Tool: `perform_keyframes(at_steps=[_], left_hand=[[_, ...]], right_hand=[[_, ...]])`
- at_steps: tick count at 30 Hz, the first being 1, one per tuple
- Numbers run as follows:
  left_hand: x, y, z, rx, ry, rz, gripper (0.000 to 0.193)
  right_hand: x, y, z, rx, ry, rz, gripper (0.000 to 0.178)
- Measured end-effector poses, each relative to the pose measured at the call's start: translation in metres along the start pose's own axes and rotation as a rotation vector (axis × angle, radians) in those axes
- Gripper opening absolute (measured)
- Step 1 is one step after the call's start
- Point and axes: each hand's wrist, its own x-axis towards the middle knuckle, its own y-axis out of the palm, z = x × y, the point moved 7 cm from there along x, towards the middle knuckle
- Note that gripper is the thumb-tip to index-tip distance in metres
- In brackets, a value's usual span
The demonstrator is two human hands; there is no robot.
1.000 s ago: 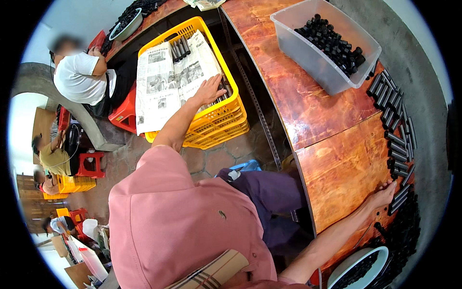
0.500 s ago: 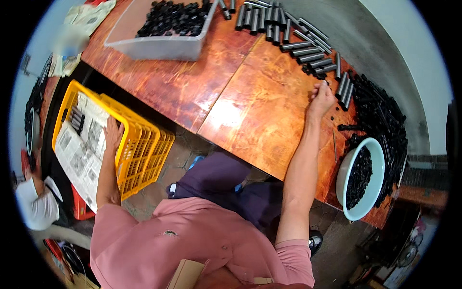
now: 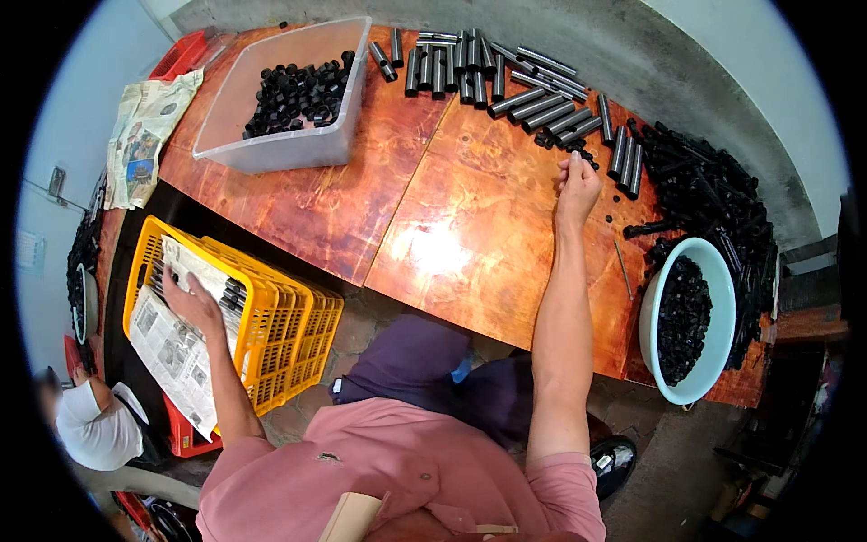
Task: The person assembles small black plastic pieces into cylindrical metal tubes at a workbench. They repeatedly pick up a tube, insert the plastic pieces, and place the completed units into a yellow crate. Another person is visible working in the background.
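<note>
My left hand [image 3: 191, 303] is over the yellow plastic crate [image 3: 284, 339], fingers apart, above the newspaper [image 3: 172, 348] in it. Dark metal tubes [image 3: 233, 294] show beside that hand, partly under the paper. Out on the table, my right hand [image 3: 578, 190] has its fingertips pinched together at a small cluster of black pieces [image 3: 585, 157]. Whatever lies between those fingertips is too small to make out. Just beyond are several short black tubes with a metallic shine [image 3: 543, 116], and more tubes [image 3: 625, 163] lie to the right of the hand.
A clear plastic bin [image 3: 298, 155] of small black caps sits on the wooden table [image 3: 488, 226]. To the right, a pale blue basin [image 3: 721, 298] holds small black parts beside a heap of black pieces [image 3: 713, 185]. A thin rod [image 3: 623, 269] lies nearby. A person in white [image 3: 97, 425] is at far left.
My left hand has moved from the crate's right side to over the newspaper, and tubes now show at its right. My right hand stays by the tubes. The whole view has shifted.
</note>
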Motion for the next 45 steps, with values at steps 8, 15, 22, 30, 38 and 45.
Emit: perform_keyframes(at_steps=[8, 15, 22, 30, 38, 45], left_hand=[[-0.040, -0.002, -0.304, -0.794, 0.848, 0.256, 0.042], [-0.068, 0.094, -0.502, -0.864, 1.035, 0.601, 0.048], [-0.047, 0.187, -0.581, -0.589, 1.028, 0.572, 0.057], [-0.042, 0.189, -0.571, -0.414, 1.061, 0.530, 0.026], [-0.023, 0.209, -0.548, -0.498, 0.777, 0.730, 0.036], [-0.047, 0.185, -0.531, -1.467, -0.188, 1.456, 0.037]], right_hand=[[-0.001, -0.005, 0.000, 0.081, 0.057, -0.038, 0.041], [-0.003, -0.030, 0.003, 0.165, -0.045, -0.318, 0.052], [0.005, -0.024, -0.001, 0.103, 0.009, -0.282, 0.052], [0.007, -0.018, -0.005, 0.037, -0.052, -0.267, 0.050], [0.006, -0.015, 0.001, 0.023, -0.061, -0.250, 0.048], [0.009, -0.019, -0.002, -0.036, -0.066, -0.257, 0.048]])
